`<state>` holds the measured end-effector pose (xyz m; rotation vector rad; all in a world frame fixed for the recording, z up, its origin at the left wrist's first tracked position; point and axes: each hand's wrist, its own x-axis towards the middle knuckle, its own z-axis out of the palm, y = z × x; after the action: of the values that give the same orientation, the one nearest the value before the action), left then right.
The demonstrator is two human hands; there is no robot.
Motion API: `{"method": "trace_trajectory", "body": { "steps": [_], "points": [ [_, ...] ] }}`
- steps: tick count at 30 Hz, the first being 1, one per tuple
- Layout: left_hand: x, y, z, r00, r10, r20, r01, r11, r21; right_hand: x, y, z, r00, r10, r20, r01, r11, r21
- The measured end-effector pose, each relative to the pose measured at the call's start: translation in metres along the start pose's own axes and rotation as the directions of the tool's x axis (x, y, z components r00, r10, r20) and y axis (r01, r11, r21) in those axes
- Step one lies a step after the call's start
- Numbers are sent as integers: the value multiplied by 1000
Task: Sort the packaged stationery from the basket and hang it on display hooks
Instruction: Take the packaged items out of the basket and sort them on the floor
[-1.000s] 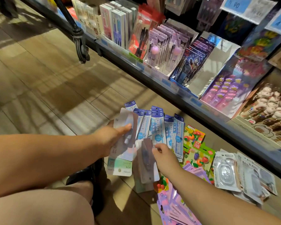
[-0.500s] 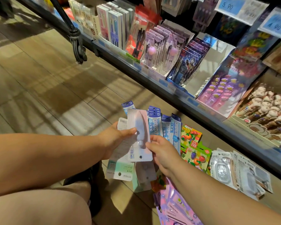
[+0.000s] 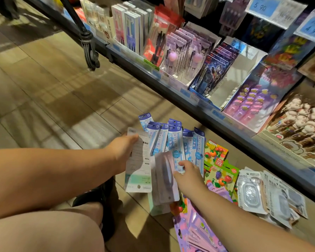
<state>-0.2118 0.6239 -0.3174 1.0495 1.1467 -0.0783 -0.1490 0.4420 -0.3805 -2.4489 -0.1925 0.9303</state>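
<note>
Wood-look floor tiles (image 3: 53, 106) beside the shelf base (image 3: 171, 90) carry the sorted rows. Thumb and fingers of the left hand (image 3: 120, 153) grip a white carded pack (image 3: 137, 166), while the right hand (image 3: 187, 173) pinches the edge of a blurred grey blister pack (image 3: 165, 179). That pack was raised between both hands half a second ago and is now low over the ruler packs (image 3: 171, 137): sorting continues, hanging not begun. Both packs run lengthwise away from the person, hang holes at the near end.

Ref: right hand (image 3: 187, 175) pinching grey blister pack (image 3: 165, 179). Bare tan wood-look tile floor (image 3: 53, 99) open at 10–11 o'clock, out to black trolley caster (image 3: 91, 57). Floor taken: 12 fanned blue-topped ruler packs (image 3: 173, 137), 2–3 fruit-print eraser cards (image 3: 216, 160), 4 clear blister packs (image 3: 253, 193), 6 purple card packs (image 3: 195, 231); left hand (image 3: 122, 151) gripping white card pack (image 3: 137, 164) bars 9, grey metal shelf edge (image 3: 171, 84) walls 1–2.
</note>
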Motion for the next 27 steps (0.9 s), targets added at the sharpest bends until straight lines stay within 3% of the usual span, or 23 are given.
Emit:
{"method": "trace_trajectory", "body": {
  "steps": [4,7,13,18,22,27],
  "points": [
    [-4,-1,6,999,3,35,-1,999,-47,-20,-27,0,964,-266,1,256,932,258],
    [-6,0,15,997,18,72,-12,996,-90,-34,-45,2,934,-330,136,253,880,402],
    [-2,-5,17,975,-50,216,67,995,-73,-34,-46,8,942,-269,201,208,938,278],
    [4,-5,12,966,-13,258,13,1000,1,-23,-42,-2,952,-219,212,127,918,376],
    [12,-12,4,986,-15,167,-3,994,110,-20,-35,-4,960,-191,206,80,889,452],
    [18,-17,1,994,-29,103,13,987,158,-17,-17,5,970,-135,202,54,931,361]
  ]
}}
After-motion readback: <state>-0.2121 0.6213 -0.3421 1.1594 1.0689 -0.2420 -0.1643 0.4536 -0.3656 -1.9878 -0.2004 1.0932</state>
